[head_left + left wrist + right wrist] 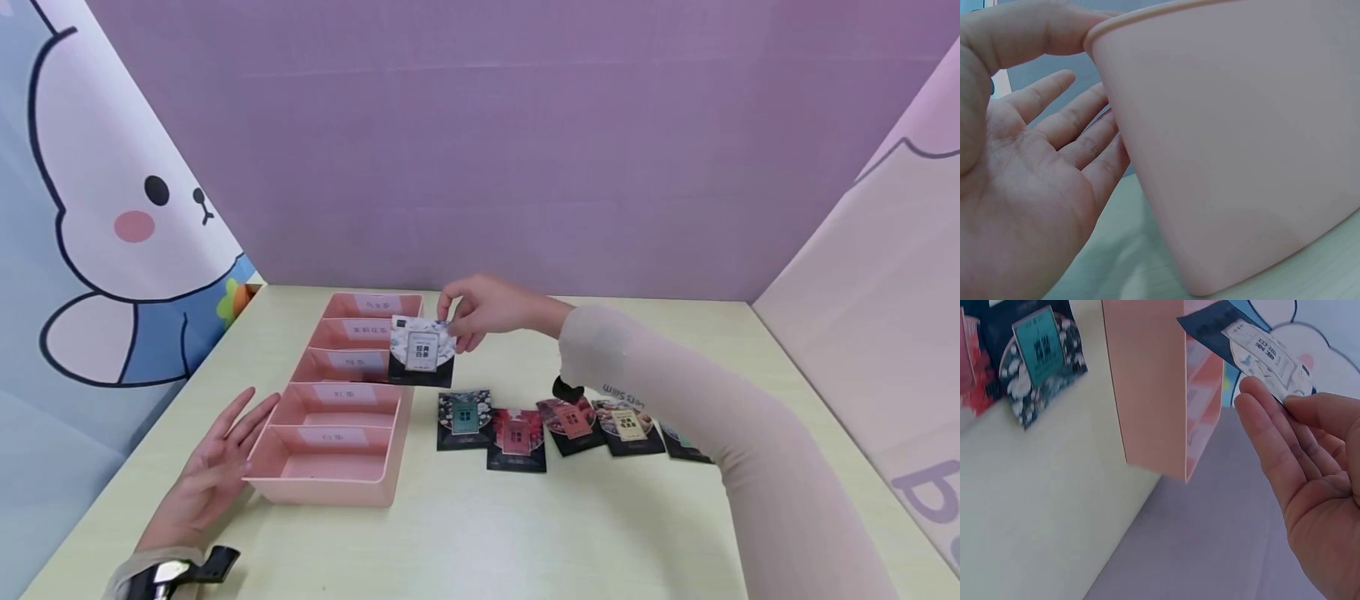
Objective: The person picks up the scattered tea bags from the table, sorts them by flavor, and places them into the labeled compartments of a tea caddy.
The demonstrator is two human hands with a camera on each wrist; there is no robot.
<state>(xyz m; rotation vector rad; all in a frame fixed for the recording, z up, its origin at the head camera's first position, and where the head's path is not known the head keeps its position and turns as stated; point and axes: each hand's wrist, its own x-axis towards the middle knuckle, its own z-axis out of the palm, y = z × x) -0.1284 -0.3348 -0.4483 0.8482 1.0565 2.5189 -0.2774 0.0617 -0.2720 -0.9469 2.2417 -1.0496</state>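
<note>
My right hand (491, 310) pinches a white-and-black sachet (422, 353) by its upper edge, between thumb and fingers. The sachet is held up over the right side of a pink divided box (322, 492), hiding part of its compartments. In the right wrist view the same sachet (1266, 350) slants away from the fingertips. Beside the box's near left corner is my left hand (213, 475). Its fairly straight fingers touch the box wall, and the thumb lies at the rim, as the left wrist view shows on the box (1229, 137).
Right of the box several sachets lie in a row: a green-labelled one (464, 419), a red one (517, 440), a dark red one (570, 425), a cream-labelled one (628, 427) and a teal one (684, 446) partly under the sleeve. White labels (333, 436) mark the compartments. A purple wall (510, 167) stands behind.
</note>
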